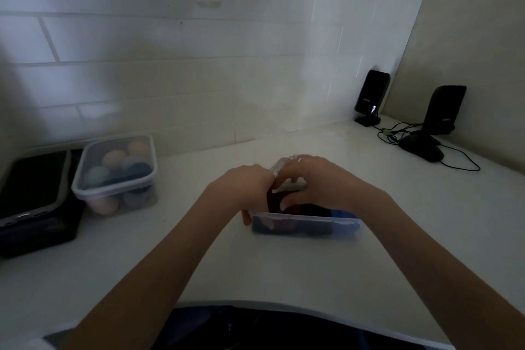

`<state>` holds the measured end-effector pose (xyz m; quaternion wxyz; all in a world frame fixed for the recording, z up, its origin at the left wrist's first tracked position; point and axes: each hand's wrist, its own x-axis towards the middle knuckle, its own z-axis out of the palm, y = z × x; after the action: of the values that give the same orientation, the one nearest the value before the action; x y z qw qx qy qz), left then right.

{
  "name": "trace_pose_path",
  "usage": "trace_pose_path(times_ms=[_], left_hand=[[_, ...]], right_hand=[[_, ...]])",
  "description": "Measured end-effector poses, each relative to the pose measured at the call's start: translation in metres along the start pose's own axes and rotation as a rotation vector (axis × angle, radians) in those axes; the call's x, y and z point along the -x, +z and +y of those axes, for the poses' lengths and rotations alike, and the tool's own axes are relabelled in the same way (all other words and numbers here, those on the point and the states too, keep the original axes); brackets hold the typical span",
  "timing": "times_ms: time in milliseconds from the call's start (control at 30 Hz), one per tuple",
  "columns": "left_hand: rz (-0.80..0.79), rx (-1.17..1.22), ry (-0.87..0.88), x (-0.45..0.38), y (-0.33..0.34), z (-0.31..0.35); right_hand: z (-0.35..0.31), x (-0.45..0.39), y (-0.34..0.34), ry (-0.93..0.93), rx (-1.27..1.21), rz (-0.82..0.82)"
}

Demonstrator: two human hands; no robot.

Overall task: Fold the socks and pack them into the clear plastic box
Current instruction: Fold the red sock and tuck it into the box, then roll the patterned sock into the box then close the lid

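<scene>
Head camera view, dim and a little blurred: two bare forearms reach over a white counter (170,264) to a clear plastic box (305,225) near its middle, which has dark socks inside. The left hand (244,187) and right hand (315,182) meet just above the box, both curled closed around a dark red sock (274,199) whose lower end dips into it. Far left, a second lidded box (115,173) holds pastel rolled bundles; two black speakers (372,96) stand in the far right corner.
</scene>
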<state>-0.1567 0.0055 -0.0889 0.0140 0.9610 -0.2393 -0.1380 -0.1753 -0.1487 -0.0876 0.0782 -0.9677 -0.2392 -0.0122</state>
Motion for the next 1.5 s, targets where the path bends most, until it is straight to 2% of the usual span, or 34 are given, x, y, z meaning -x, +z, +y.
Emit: trace_pose_path(times_ms=[67,167,233,433,567,700,767,833,967,1033,1133,1233,1300,1400,1500], left_hand=[[0.011,0.000,0.009,0.000,0.001,-0.002],[0.020,-0.011,0.023,-0.002,0.002,-0.004],[0.037,-0.027,0.029,-0.002,0.002,-0.004],[0.072,-0.018,0.027,0.000,0.005,-0.005],[0.359,-0.053,0.002,0.013,-0.001,-0.010],[0.716,0.260,-0.044,0.020,0.003,-0.029],[0.841,0.522,-0.106,0.011,0.014,-0.034],[0.812,0.790,-0.152,0.003,0.025,-0.033],[0.595,1.137,-0.175,-0.014,0.040,-0.026],[0.527,1.227,-0.180,-0.022,0.045,-0.023],[0.505,1.313,-0.152,-0.026,0.049,-0.018],[0.534,1.355,-0.119,-0.028,0.053,-0.019],[0.550,1.368,-0.094,-0.029,0.053,-0.019],[0.572,1.430,-0.071,-0.028,0.053,-0.023],[0.583,1.477,-0.074,-0.027,0.053,-0.031]], right_hand=[[-0.003,-0.002,0.001,0.025,0.058,-0.006],[-0.002,-0.009,0.017,0.074,0.196,-0.116],[-0.001,-0.013,0.024,0.124,0.190,-0.174],[-0.008,-0.009,0.018,0.116,0.182,-0.241],[-0.014,-0.003,0.008,0.102,0.182,-0.289],[-0.015,0.004,-0.001,0.090,0.067,-0.321],[-0.011,0.006,-0.006,0.092,-0.048,-0.328],[-0.005,0.010,-0.013,0.123,-0.157,-0.264],[0.015,0.027,-0.025,0.145,-0.385,0.109],[0.032,0.037,-0.025,0.184,-0.479,0.318],[0.062,0.045,-0.009,0.327,-0.551,0.581],[0.085,0.048,0.017,0.502,-0.596,0.758],[0.090,0.048,0.033,0.541,-0.677,0.719],[0.086,0.046,0.049,0.477,-0.689,0.469],[0.087,0.038,0.054,0.425,-0.684,0.356]])
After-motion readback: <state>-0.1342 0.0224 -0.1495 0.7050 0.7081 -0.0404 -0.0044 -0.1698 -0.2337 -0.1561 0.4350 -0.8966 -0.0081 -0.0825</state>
